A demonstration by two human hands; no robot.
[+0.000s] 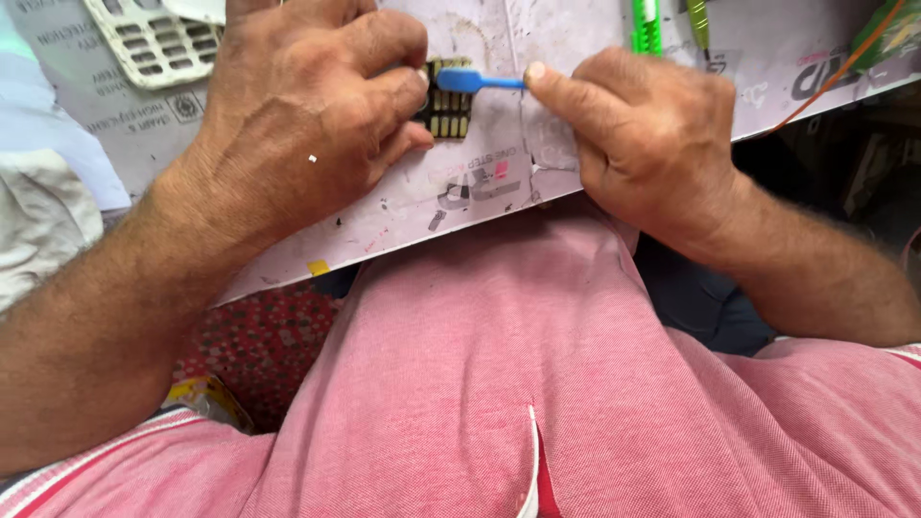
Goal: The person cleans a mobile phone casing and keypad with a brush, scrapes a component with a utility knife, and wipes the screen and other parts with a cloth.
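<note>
My left hand (302, 105) presses a small dark circuit board (447, 113) with rows of gold contact pads against a worn white work surface (499, 182). Its fingers cover most of the board. My right hand (638, 134) pinches the handle of a blue toothbrush (477, 82), whose head lies across the top of the board. The brush's bristles face down and are hidden.
A white phone keypad frame (153, 43) lies at the top left of the surface. Green tools (648, 27) stick in from the top edge. An orange wire (835, 72) crosses the upper right. My pink shirt fills the lower view, with a patterned red cloth (264, 345) beneath the surface.
</note>
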